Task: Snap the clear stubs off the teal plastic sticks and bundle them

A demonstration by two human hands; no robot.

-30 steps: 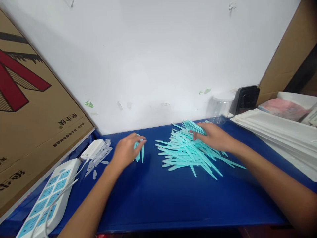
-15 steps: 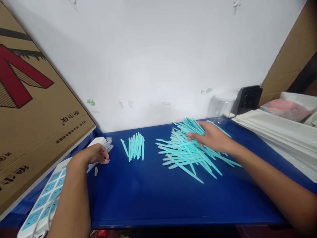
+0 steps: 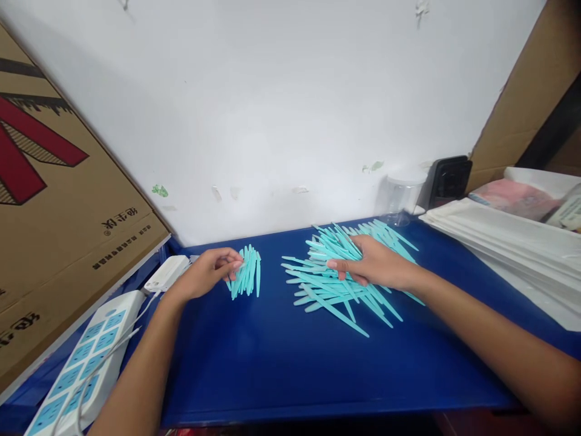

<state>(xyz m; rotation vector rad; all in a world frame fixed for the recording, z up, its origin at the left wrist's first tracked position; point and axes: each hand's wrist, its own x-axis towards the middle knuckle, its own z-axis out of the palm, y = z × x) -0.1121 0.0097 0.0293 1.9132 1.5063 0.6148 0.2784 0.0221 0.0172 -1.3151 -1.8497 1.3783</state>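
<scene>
Slim turquoise plastic sticks, shaped like eyebrow razors, lie on the blue table (image 3: 254, 357). My right hand (image 3: 367, 260) is closed around a bunch of the sticks (image 3: 334, 243), thumb across them, just over a large loose pile (image 3: 336, 300). A smaller pile (image 3: 247, 275) lies to the left, its sticks roughly side by side. My left hand (image 3: 218, 269) is at the left edge of this smaller pile, thumb and fingertips pinched together. Something small and clear seems to show at the fingertips, too faint to name.
A white power strip (image 3: 102, 357) with cables and a white adapter (image 3: 167, 272) lie at the left, beside a large cardboard box (image 3: 82, 181). At the back right stand a clear lidded jar (image 3: 403, 197) and a black object (image 3: 449, 181). White stacked trays (image 3: 508, 242) are at the right.
My left hand has moved right, from the small clear pieces by the adapter to the smaller pile. My right hand, still holding its bunch, has shifted slightly left and down.
</scene>
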